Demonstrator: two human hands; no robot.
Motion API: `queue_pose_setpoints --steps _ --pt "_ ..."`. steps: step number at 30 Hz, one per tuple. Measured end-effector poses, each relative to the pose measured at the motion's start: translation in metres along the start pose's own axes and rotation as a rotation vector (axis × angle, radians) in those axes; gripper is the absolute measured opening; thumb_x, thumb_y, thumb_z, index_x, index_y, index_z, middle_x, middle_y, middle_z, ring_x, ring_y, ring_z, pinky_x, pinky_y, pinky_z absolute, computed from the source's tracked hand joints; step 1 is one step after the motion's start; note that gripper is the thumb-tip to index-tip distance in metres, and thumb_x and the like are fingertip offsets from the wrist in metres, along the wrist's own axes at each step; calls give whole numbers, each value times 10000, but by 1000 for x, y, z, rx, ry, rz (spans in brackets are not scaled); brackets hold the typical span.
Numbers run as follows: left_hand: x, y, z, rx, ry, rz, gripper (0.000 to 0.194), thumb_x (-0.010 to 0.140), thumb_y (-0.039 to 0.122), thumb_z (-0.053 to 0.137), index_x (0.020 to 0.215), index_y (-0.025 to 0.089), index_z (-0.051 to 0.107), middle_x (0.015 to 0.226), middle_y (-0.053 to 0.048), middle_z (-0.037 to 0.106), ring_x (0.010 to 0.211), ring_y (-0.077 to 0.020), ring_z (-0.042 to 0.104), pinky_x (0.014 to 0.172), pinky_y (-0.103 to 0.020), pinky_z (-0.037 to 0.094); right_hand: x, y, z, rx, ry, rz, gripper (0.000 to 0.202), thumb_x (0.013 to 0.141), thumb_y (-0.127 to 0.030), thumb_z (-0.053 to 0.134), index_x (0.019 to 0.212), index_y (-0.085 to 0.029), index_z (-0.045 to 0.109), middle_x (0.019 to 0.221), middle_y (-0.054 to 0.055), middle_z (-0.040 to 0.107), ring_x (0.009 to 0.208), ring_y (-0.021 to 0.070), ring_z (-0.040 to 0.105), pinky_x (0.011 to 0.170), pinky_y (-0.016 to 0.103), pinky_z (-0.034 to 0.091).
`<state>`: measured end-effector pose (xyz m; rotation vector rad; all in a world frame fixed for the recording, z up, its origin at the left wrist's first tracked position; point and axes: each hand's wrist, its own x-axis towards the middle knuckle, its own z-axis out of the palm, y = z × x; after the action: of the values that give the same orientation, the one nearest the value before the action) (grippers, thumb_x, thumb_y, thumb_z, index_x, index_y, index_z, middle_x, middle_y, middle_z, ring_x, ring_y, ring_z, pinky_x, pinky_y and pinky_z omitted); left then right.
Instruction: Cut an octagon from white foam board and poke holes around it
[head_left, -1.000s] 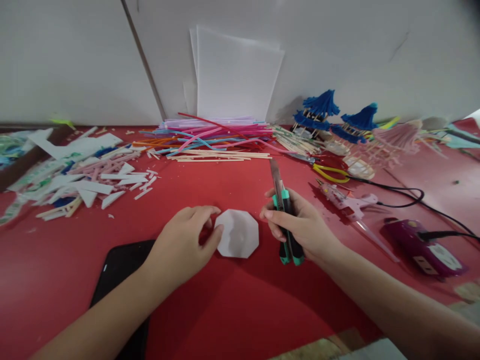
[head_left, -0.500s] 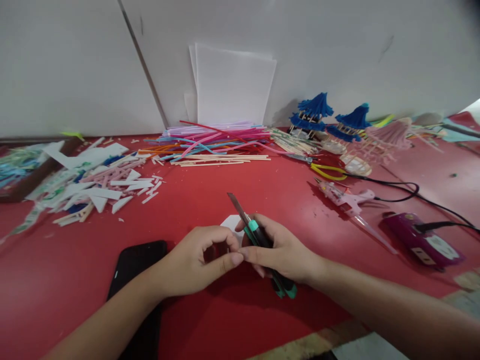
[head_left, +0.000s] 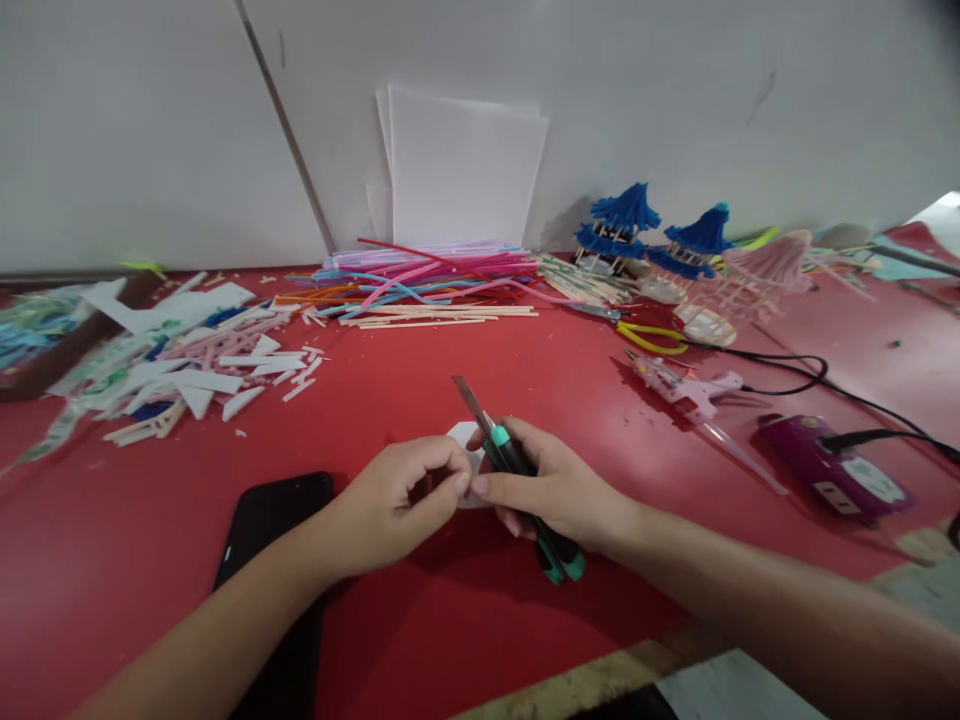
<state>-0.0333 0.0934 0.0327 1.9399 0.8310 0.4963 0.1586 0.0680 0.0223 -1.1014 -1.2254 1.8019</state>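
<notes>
Moderate, rather flat light falls over my desk (head_left: 397,640), and the wall (head_left: 637,80) reads as dull grey. A pale sheen washes out the red toward my right, where a bright patch shows at the far edge. The blue model roof (head_left: 626,208) throws a soft shadow leftward onto the wall, so some light seems to come from the right. Beneath my left hand (head_left: 405,500) and right hand (head_left: 555,490) the surface darkens softly. The wide lens stretches my forearms (head_left: 765,590) toward the borders; the scraps at far left (head_left: 37,330) look smeared, and the top right corner blackens.
</notes>
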Motion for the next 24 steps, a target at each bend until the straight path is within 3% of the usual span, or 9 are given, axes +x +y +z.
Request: queue_pose_setpoints --steps 6,13,18,21,24 --pt "0 -2 -1 24 29 1 222 914 312 411 730 209 479 671 36 507 599 -107 461 552 -225 394 2 2 6 -27 29 -9 278 791 -324 657 1002 -209 517 471 -98 529 377 69 450 368 161 356" --pt "0 -7 -5 159 103 9 243 910 337 361 710 224 442 649 35 515 571 -112 478 525 -228 411 6 0 10 -12 46 5 268 757 -276 640 982 -206 513 452 -103 525 368 73 445 363 168 355" --pt "-4 -15 -39 426 417 -73 175 872 289 376 715 232 427 671 18 506 633 -146 473 629 -293 388 5 -6 3 85 96 15 277 699 -195 579 972 -220 545 561 -81 571 373 77 487 348 182 357" --pt "-10 -18 -66 611 628 -202 181 877 257 390 710 222 452 707 2 543 667 -157 490 683 -318 365 6 -10 -5 161 157 -19 263 678 -209 606 934 -218 545 592 -68 581 364 80 478 331 196 337" --pt "-16 -24 -85 746 766 -350 218 889 280 420 693 210 485 666 -3 541 645 -176 524 694 -344 380 8 -14 -14 194 213 -79 261 684 -206 607 939 -213 548 563 -64 572 358 80 452 338 206 318"
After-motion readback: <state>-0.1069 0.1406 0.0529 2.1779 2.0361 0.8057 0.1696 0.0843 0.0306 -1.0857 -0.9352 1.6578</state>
